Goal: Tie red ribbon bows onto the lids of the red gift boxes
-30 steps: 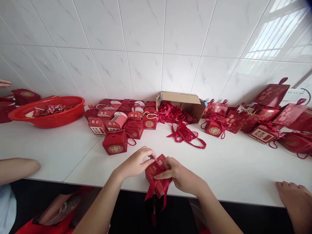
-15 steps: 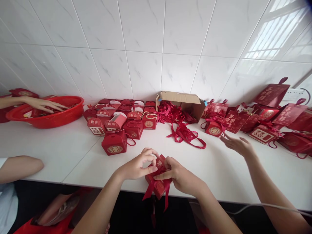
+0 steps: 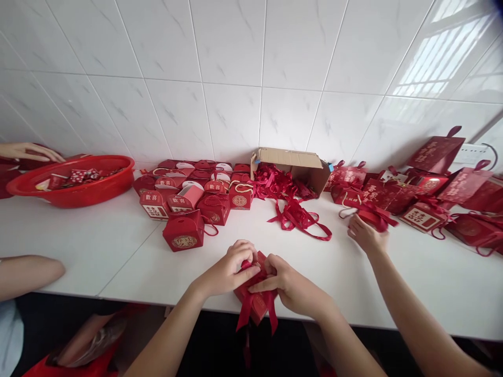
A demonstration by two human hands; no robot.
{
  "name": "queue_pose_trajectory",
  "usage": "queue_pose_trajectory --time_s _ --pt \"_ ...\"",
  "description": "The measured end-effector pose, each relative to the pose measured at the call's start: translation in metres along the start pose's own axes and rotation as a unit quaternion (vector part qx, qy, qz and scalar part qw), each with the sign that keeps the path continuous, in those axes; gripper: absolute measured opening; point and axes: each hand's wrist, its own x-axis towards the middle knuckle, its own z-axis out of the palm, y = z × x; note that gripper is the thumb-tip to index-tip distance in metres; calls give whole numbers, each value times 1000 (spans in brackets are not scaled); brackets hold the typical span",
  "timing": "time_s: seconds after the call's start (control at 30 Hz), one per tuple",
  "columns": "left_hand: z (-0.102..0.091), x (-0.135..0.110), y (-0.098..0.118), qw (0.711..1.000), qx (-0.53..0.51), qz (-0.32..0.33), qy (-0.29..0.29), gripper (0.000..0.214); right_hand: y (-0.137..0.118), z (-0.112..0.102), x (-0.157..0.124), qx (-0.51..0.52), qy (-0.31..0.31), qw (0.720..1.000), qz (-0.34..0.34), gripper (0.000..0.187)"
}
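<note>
A small red gift box [image 3: 258, 310] is at the table's front edge, with a dark red satin ribbon [image 3: 244, 312] around it. Two ribbon tails hang down its near side. My left hand [image 3: 230, 270] is closed over the upper left of the box, pinching a loop of the ribbon. From the other side my right hand [image 3: 293, 288] grips the ribbon too, its index finger stretched across the middle, where the ribbon crosses. The fingers hide most of the knot and the lid.
Red gift boxes [image 3: 184, 231] are grouped at left centre. Loose ribbons [image 3: 297, 217] lie before a cardboard box [image 3: 291, 157]. A red basin [image 3: 74, 196] with wrapped sweets stands left, near another person's hand [image 3: 33, 152]. Another person's hand [image 3: 367, 235] holds a ribboned box at right.
My left fingers have closed in on the ribbon, and its tails have shifted. The person on the right has grasped a box; the left person's hand has moved out of the basin.
</note>
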Motion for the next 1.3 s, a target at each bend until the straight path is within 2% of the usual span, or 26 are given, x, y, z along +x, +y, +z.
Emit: queue_pose_trajectory --time_s 0.17,0.27,0.37,0.5,0.6,0.7,0.83,0.97,1.13,1.3 --pt "9 1 2 999 -35 -4 16 30 -1 -3 -3 45 49 998 14 42" --pt "10 0 1 999 -35 -18 22 33 -2 -5 -5 85 101 989 61 21" --pt "12 -1 0 998 -41 -30 31 27 -2 -5 -6 94 128 982 100 12" --pt "14 -3 -1 997 -55 -31 43 17 -1 -4 -7 87 117 982 117 15" --pt "17 -4 0 997 -48 -28 58 22 2 -2 -8 77 124 983 108 17" --pt "19 -4 1 996 -37 -35 68 23 5 1 -7 65 154 983 78 16" --pt "22 -4 0 995 -32 -54 73 5 11 7 -5 43 198 979 32 16" --pt "22 -5 -2 994 -43 -59 80 6 17 10 -4 29 228 973 8 14" --pt "20 -5 -2 992 -56 -68 88 9 24 10 -5 33 258 966 4 15" --pt "21 -5 -3 991 -74 -72 85 7 22 12 -7 47 261 964 34 15"
